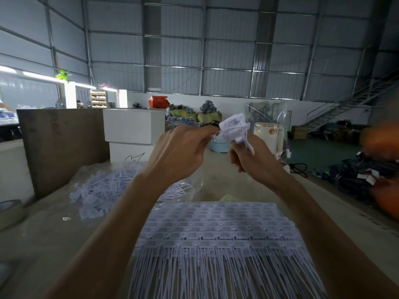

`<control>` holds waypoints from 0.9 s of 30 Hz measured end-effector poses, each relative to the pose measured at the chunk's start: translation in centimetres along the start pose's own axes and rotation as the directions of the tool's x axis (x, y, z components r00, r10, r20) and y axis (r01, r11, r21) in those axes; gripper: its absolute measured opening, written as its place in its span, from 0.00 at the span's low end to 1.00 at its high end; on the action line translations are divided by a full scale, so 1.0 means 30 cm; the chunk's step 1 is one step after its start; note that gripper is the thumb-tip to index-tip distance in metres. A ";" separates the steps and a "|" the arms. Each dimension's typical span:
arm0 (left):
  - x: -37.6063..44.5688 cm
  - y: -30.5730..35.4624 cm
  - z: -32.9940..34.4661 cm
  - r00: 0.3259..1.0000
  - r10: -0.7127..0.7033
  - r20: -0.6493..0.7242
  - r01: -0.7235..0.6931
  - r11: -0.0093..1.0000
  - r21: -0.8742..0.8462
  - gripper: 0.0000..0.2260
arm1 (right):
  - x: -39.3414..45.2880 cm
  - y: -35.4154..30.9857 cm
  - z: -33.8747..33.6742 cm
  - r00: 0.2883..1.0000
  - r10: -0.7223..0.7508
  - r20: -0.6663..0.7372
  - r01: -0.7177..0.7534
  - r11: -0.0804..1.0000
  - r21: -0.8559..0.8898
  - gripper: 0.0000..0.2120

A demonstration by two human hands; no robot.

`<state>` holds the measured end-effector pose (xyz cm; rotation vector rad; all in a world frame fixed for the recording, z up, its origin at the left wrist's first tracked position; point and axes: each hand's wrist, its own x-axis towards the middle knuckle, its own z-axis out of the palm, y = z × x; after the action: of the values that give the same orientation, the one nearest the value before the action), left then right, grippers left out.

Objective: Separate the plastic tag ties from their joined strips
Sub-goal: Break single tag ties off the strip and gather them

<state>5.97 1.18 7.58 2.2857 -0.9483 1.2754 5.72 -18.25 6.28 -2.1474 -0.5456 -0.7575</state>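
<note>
Your left hand point(179, 152) and right hand point(248, 156) both pinch one bunch of tag ties point(234, 129) (blurred) between curled fingertips, above centre of frame.

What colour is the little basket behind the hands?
Light blue. The basket shows in the head view, on the table just beyond the hands, partly hidden by them.
</note>
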 end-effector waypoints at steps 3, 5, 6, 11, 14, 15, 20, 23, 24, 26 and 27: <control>0.003 -0.006 0.011 1.000 0.021 -0.004 -0.021 1.000 -0.005 0.18 | 0.003 -0.017 -0.001 0.995 0.097 0.014 -0.098 0.968 0.229 0.16; 0.005 -0.012 0.023 0.999 0.046 0.000 -0.046 0.999 0.009 0.20 | 0.003 -0.023 -0.008 0.991 0.134 0.019 -0.132 0.925 0.356 0.16; 0.007 -0.014 0.029 0.998 0.059 -0.001 -0.059 0.998 0.013 0.20 | 0.003 -0.024 -0.010 0.989 0.145 0.026 -0.143 0.902 0.408 0.16; 0.012 -0.010 0.048 0.996 0.087 -0.018 -0.087 0.996 0.007 0.18 | 0.005 -0.028 -0.006 0.980 0.189 0.055 -0.190 0.832 0.521 0.14; 0.005 -0.002 0.042 0.993 0.096 -0.071 -0.094 0.995 0.035 0.15 | -0.004 -0.033 0.012 0.976 0.190 0.110 -0.219 0.821 0.527 0.10; 0.004 -0.001 0.037 0.993 0.091 -0.078 -0.088 0.995 0.043 0.14 | -0.008 -0.034 0.023 0.975 0.181 0.130 -0.222 0.830 0.512 0.10; -0.001 -0.004 0.035 0.991 0.094 -0.099 -0.096 0.995 -0.016 0.15 | -0.020 -0.035 0.052 0.975 0.138 0.172 -0.201 0.877 0.437 0.12; 0.001 -0.066 0.061 0.997 -0.015 0.078 0.026 0.991 -0.133 0.33 | -0.011 -0.035 0.044 0.972 0.176 0.153 -0.230 0.827 0.514 0.16; -0.008 -0.107 0.071 0.985 -0.050 0.164 0.071 0.990 -0.125 0.39 | -0.008 -0.037 0.042 0.967 0.208 0.150 -0.257 0.792 0.554 0.17; -0.050 -0.213 0.087 0.925 -0.169 0.339 0.160 0.986 0.055 0.50 | -0.003 -0.042 0.043 0.961 0.246 0.130 -0.271 0.725 0.634 0.19; -0.081 -0.275 0.096 0.865 -0.265 0.427 0.187 0.958 0.216 0.53 | -0.002 -0.044 0.046 0.963 0.245 0.114 -0.257 0.701 0.665 0.19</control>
<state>12.62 6.28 4.12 2.8024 -0.6917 0.7591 5.35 -16.38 6.24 -1.4895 -0.4321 -0.3043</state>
